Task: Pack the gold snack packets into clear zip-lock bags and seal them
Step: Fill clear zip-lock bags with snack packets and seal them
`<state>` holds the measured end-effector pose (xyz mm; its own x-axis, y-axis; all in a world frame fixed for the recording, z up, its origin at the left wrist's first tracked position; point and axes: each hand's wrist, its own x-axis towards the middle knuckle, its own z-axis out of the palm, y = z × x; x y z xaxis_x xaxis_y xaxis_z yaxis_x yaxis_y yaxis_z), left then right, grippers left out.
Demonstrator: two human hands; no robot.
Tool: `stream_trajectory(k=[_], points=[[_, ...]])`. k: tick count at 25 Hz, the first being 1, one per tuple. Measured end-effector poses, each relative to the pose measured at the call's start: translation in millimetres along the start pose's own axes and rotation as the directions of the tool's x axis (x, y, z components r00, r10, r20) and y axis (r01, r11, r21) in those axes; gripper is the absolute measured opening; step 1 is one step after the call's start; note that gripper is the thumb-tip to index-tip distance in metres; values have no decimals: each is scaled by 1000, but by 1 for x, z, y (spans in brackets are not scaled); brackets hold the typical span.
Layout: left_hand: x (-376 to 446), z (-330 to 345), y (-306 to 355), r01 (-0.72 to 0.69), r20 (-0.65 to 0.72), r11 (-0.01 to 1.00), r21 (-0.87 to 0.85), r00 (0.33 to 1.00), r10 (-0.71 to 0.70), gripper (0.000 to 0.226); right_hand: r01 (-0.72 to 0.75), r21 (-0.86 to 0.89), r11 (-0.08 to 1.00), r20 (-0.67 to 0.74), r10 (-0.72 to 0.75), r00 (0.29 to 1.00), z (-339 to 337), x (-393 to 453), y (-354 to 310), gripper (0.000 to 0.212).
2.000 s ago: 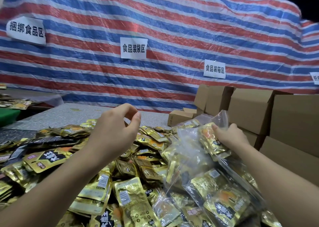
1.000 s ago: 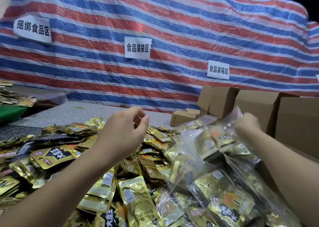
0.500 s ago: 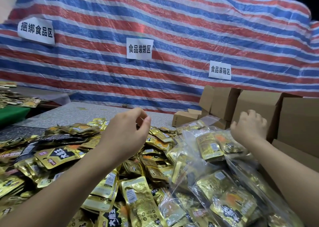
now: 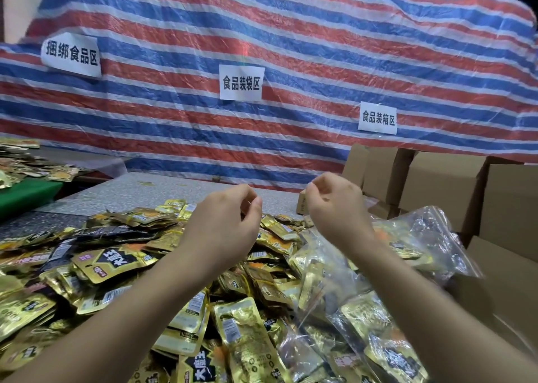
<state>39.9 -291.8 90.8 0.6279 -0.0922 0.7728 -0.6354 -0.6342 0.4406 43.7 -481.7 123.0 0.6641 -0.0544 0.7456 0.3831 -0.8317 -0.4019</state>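
Left hand [image 4: 224,225]: centre of frame, raised above the heap, fingers curled inward with thumb tip near the forefinger; whether anything is pinched between them cannot be told.

Right hand [image 4: 334,205]: just right of centre, level with the left and near it but apart, fingers likewise curled toward the thumb; no held object can be made out, and a thin clear film there would not show.

Gold snack packets [image 4: 116,263]: a loose, deep heap filling the lower left and lower centre of frame, lying at all angles on the speckled grey surface [image 4: 122,190], many printed with black and orange labels.

Filled zip-lock bag [image 4: 422,237]: right of frame, beyond the right forearm, clear plastic with gold packets inside, lying against the cartons; its seal line cannot be judged.

Further clear bags [image 4: 378,342]: lower right of frame, under the right forearm, several overlapping, each with packets inside.

Cardboard boxes [image 4: 442,185]: right edge and upper right of the heap, brown, some with flaps standing.

Striped tarpaulin [image 4: 291,33]: red, white and blue, covering the whole background.

Paper signs: three white sheets with black characters fixed to the tarpaulin, at upper left [image 4: 71,54], centre [image 4: 241,82] and centre right [image 4: 378,118].

Second table [image 4: 26,190]: left edge of frame, green top, more packets scattered on it.
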Motion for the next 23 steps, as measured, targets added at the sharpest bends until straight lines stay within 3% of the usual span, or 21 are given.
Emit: stream_trajectory(k=[3,6,8,12,16,20,23], points=[[-1,1,0,-6,-2,1000,21,1000,6,22,-64,231,971,-24,72,997,27,-35,-21,30],[0,3,1,-12,-14,999,31,1000,12,23,-236,394,888,69,228,971,60,-64,-27,43],[0,3,4,-16,-16,999,42,1000,17,23,-324,405,855,146,289,946,79,-81,-28,47],[-8,-1,5,-14,40,999,51,999,12,25,-331,414,848,134,302,944,97,-106,-22,46],[-11,-23,-32,105,40,978,179,993,-114,24,-394,449,802,170,357,919,98,-106,-19,47],[-13,-72,-99,296,-17,879,373,950,-313,25,-368,487,792,168,328,930,94,-106,-24,45],[-17,-120,-157,418,-139,715,560,899,-416,23,-347,471,811,174,300,938,92,-105,-28,44]])
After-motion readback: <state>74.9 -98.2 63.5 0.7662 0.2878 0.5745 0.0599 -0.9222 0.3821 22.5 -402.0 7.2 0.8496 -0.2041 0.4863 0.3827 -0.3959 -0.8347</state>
